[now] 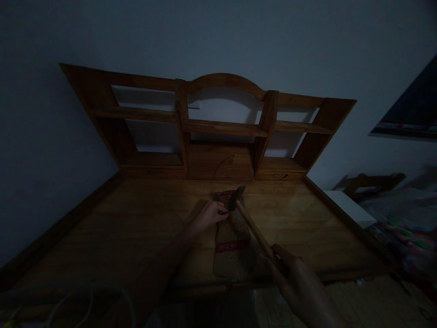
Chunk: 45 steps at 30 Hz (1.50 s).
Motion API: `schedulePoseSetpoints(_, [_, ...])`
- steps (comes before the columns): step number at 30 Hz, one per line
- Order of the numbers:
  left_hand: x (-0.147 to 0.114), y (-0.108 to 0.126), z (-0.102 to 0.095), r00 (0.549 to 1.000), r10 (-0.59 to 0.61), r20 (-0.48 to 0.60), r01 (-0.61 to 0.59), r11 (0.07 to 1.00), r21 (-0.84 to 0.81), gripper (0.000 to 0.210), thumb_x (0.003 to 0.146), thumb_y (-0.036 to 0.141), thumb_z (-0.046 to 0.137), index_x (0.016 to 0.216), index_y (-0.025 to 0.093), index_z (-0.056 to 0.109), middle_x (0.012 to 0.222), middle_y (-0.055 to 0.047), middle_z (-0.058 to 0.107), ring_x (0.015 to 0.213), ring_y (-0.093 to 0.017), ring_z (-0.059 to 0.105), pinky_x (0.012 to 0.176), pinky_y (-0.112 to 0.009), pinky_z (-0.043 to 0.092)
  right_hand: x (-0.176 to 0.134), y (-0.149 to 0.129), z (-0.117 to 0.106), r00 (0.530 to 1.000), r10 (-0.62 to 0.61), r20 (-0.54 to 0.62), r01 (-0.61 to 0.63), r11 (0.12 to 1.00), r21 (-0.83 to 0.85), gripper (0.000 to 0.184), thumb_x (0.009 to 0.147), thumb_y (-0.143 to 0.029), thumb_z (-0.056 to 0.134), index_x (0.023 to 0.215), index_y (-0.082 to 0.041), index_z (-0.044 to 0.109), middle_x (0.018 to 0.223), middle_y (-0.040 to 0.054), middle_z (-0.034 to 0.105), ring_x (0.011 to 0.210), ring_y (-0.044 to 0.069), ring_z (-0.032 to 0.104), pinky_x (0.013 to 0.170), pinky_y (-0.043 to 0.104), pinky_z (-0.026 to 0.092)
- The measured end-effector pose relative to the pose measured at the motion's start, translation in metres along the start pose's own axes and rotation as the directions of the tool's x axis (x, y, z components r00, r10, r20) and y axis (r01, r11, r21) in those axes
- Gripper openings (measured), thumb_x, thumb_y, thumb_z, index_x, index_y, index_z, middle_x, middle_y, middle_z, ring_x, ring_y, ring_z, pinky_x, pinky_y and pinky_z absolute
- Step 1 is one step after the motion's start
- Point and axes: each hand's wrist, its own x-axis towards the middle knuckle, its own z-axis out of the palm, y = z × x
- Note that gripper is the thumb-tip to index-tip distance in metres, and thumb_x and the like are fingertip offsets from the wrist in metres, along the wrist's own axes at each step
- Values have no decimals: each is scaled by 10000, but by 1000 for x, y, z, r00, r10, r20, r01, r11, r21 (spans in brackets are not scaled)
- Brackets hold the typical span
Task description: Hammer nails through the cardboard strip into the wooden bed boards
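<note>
My right hand point(285, 269) is wrapped round the wooden handle of a hammer point(254, 228). Its dark metal head tilts just above or against a brown, flat bag-like piece point(232, 264) with red bands and dark specks. This piece lies on the wooden desk point(153, 228). Close beside the hammer head, my left hand point(213, 212) is pinched shut over the piece's far part. Whatever sits between its fingertips is too small and dark to make out. Whether the hammer head touches anything, I cannot tell.
A wooden shelf unit point(221, 127) with open compartments and small drawers stands along the desk's back edge. Raised wooden rims point(344, 223) run along the sides. A white surface point(348, 207) and a chair back point(375, 182) are at the right. Pale cables point(88, 291) lie at lower left.
</note>
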Motion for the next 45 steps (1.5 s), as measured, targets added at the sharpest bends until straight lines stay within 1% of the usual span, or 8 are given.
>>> schedulePoseSetpoints(6, [0, 3, -4, 999, -22, -45, 21, 999, -35, 203, 867, 310, 574, 856, 193, 741, 749, -13, 657, 663, -116, 578, 602, -202, 386, 4, -4, -11, 967, 190, -170, -134, 946, 295, 373, 848, -532, 522, 943, -184, 617, 648, 24, 650, 584, 197, 640, 449, 227, 441])
schedulePoseSetpoints(12, [2, 13, -18, 938, -18, -346, 14, 1000, -16, 245, 911, 261, 503, 1069, 219, 686, 924, -38, 624, 855, -143, 583, 770, -247, 453, 33, 36, 3, 937, 306, -166, -152, 787, 597, 411, 801, -575, 572, 900, -176, 580, 496, -65, 448, 347, 96, 396, 305, 187, 298])
schedulePoseSetpoints(15, [4, 15, -12, 949, 104, -296, -97, 995, 39, 411, 906, 113, 425, 1255, 275, 568, 1012, -45, 533, 966, -145, 523, 865, -276, 448, 46, 58, 16, 918, 318, -239, -82, 740, 667, 402, 801, -582, 564, 853, -184, 565, 464, -74, 434, 325, 83, 362, 297, 177, 270])
schedulePoseSetpoints(19, [6, 14, -4, 962, 189, -197, -170, 979, 110, 544, 852, 17, 395, 1295, 302, 527, 1050, -51, 468, 995, -151, 477, 898, -303, 445, 52, 67, 26, 918, 329, -221, -80, 701, 709, 409, 770, -578, 601, 829, -174, 575, 422, -77, 442, 285, 70, 335, 278, 175, 257])
schedulePoseSetpoints(28, [5, 13, -6, 963, 191, -189, -160, 973, 167, 467, 815, 22, 445, 1175, 257, 626, 1043, -61, 462, 991, -166, 481, 855, -291, 450, 49, 53, 25, 924, 325, -202, -104, 721, 685, 448, 781, -637, 547, 734, -192, 520, 415, -69, 442, 283, 71, 349, 277, 176, 275])
schedulePoseSetpoints(34, [5, 9, 0, 952, 201, -230, -161, 970, 181, 269, 833, 97, 513, 1006, 212, 684, 1036, -64, 483, 969, -168, 501, 818, -276, 458, 50, 52, 24, 928, 316, -195, -110, 734, 670, 427, 798, -617, 539, 740, -194, 516, 418, -76, 426, 288, 72, 343, 278, 174, 265])
schedulePoseSetpoints(39, [5, 18, -4, 959, 187, -210, -129, 956, 262, 388, 882, 107, 460, 1216, 263, 581, 1038, -56, 493, 975, -164, 498, 832, -284, 446, 50, 60, 26, 939, 302, -164, -116, 728, 676, 381, 837, -572, 532, 768, -198, 500, 429, -89, 401, 297, 73, 342, 292, 177, 290])
schedulePoseSetpoints(45, [3, 24, -12, 968, 208, -141, -147, 923, 355, 413, 860, 64, 463, 1169, 284, 626, 1013, -51, 504, 948, -164, 494, 818, -294, 437, 53, 76, 34, 938, 302, -171, -112, 730, 674, 374, 820, -566, 565, 806, -194, 524, 453, -83, 422, 308, 74, 351, 281, 167, 296])
